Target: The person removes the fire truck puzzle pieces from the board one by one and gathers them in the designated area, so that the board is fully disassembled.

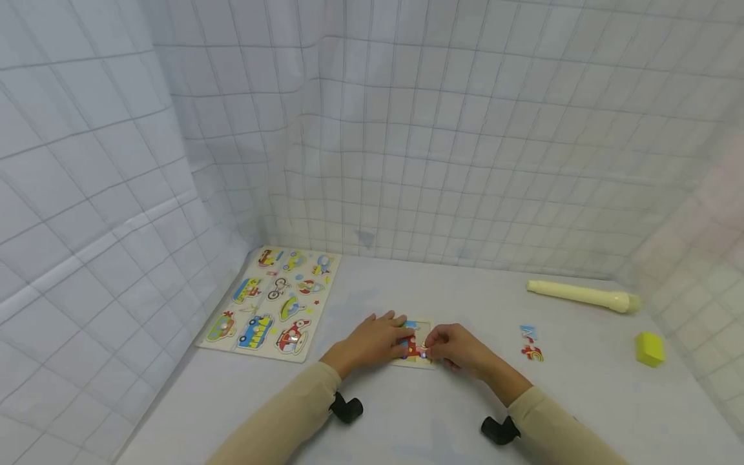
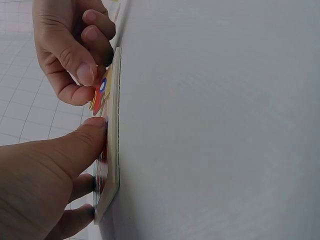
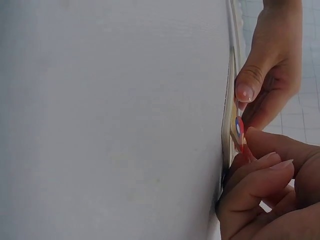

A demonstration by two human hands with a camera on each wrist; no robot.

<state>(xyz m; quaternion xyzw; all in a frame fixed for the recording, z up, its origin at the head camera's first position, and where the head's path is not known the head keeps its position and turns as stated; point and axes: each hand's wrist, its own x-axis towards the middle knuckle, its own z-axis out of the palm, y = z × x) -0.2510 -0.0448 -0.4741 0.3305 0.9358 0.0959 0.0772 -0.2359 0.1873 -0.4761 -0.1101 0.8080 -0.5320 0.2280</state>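
A small jigsaw puzzle board (image 1: 414, 364) with a pale frame lies on the table between the hands. My left hand (image 1: 376, 340) rests on its left side, fingers spread over the picture; in the left wrist view the thumb (image 2: 82, 145) presses on the pieces near the edge. With thumb and forefinger, my right hand (image 1: 462, 351) pinches a red puzzle piece (image 3: 240, 134) with a blue-and-white round spot. That piece is tilted over the lower right part of the board. Fingers partly cover the puzzle picture.
Right of the hands lie loose puzzle pieces, a blue one (image 1: 528, 332) and a red one (image 1: 532, 352). Farther right are a cream-coloured microphone-shaped stick (image 1: 581, 296) and a yellow block (image 1: 649, 349). A large knobbed vehicle puzzle board (image 1: 268, 326) lies at left. Checked curtains (image 1: 407, 161) surround the table.
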